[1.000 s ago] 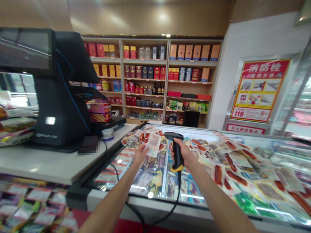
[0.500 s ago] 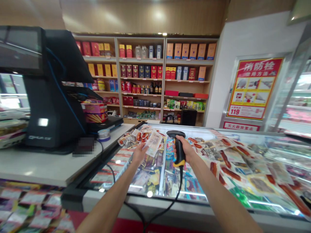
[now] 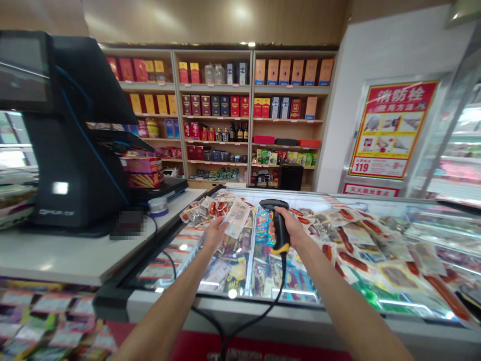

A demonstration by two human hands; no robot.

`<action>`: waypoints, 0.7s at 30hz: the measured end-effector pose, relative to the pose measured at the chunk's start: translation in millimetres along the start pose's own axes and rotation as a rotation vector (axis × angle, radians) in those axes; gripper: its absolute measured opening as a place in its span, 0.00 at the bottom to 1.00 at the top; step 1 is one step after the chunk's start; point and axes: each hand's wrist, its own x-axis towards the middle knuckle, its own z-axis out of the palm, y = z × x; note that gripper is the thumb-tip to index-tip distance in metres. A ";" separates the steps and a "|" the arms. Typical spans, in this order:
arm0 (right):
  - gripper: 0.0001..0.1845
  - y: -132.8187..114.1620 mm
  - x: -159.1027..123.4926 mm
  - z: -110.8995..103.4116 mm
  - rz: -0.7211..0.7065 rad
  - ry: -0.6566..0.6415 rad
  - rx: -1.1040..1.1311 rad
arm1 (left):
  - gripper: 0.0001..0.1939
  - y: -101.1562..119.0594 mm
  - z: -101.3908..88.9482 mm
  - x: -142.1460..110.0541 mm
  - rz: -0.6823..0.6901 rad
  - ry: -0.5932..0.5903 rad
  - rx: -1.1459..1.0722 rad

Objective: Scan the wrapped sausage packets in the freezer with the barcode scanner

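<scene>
My left hand [image 3: 215,233] pinches the lower left edge of a clear plastic food packet [image 3: 237,216] with a pale label, tilted over the glass-topped freezer [image 3: 158,301]. Wrapped around the black and yellow barcode scanner [image 3: 279,228] is my right hand [image 3: 290,226]; the scanner head faces left toward the packet, a short gap apart. From the scanner's grip a black cable [image 3: 282,281] hangs down over the freezer's front edge. Just behind the held packet lies a small pile of sausage packets [image 3: 199,213] on the glass. A larger spread of sausage packets [image 3: 356,240] covers the right side.
To the left a black checkout terminal [image 3: 78,150] stands on a white counter [image 3: 67,258]. A roll of tape [image 3: 158,205] sits near the counter's edge. Shelves [image 3: 214,90] of boxes and bottles line the back wall. A red and yellow poster [image 3: 394,130] hangs at right.
My right hand has shifted the scanner slightly to the right relative to the packet. The packet stays in my left hand. The whole view has moved a little.
</scene>
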 end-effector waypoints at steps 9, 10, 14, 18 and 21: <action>0.13 2.8 -2.3 -1.2 -0.008 -0.002 -0.054 | 0.09 -6.6 8.3 1.2 0.080 -0.047 0.001; 0.14 2.4 -2.1 -2.0 0.003 -0.001 -0.052 | 0.09 -6.0 8.5 1.0 0.083 -0.046 0.003; 0.15 2.3 -1.8 -4.6 0.039 -0.008 -0.041 | 0.08 -1.6 10.2 -0.6 0.089 -0.046 0.010; 0.14 3.1 -2.7 -2.7 0.021 -0.022 -0.035 | 0.07 4.8 14.3 -4.7 0.101 -0.064 0.009; 0.13 -0.1 -3.0 -4.5 -0.017 -0.012 -0.026 | 0.06 8.7 25.3 -7.2 0.104 -0.088 0.013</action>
